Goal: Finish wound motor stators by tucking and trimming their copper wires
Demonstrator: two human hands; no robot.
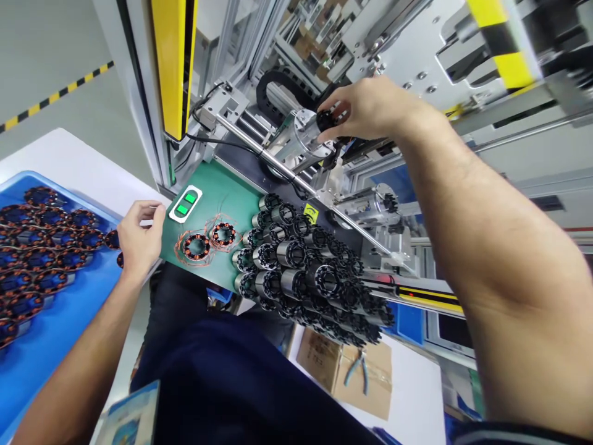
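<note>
At the machine, my right hand has its fingers closed round a black stator core, at the end of a clear cylindrical fixture. Whether the core is seated there I cannot tell. My left hand is beside the left edge of the green work surface, fingers curled and thumb against them. What it pinches, if anything, is hidden. Two copper-wound stators with loose wire ends lie on the green surface. Stacked to their right are many bare stator cores, metal with black slotted ends.
A blue tray of wound stators stands at left. Two green-lit buttons sit near the yellow safety post. A metal rod crosses before the fixtures; a second clear fixture is at right. Pliers lie on cardboard.
</note>
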